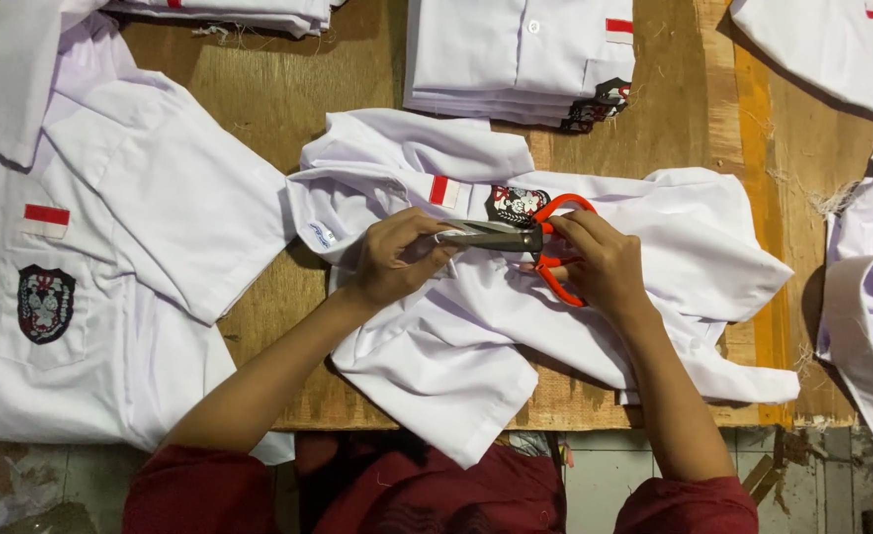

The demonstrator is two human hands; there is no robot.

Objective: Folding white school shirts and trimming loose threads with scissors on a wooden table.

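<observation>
A crumpled white shirt (476, 326) with a red-and-white patch and a dark crest badge (516, 203) lies on the wooden table (278, 99) in front of me. My right hand (600, 262) grips the orange handles of a pair of scissors (540, 242), whose steel blades point left. My left hand (397, 257) pinches a fold of the shirt fabric right at the blade tips.
A flat white shirt (90, 287) with the same patch and crest covers the left side. Folded white shirts are stacked at the back centre (516, 54) and back left (229, 12). More white shirts (867, 297) lie at the right edge. Tiled floor shows below the table edge.
</observation>
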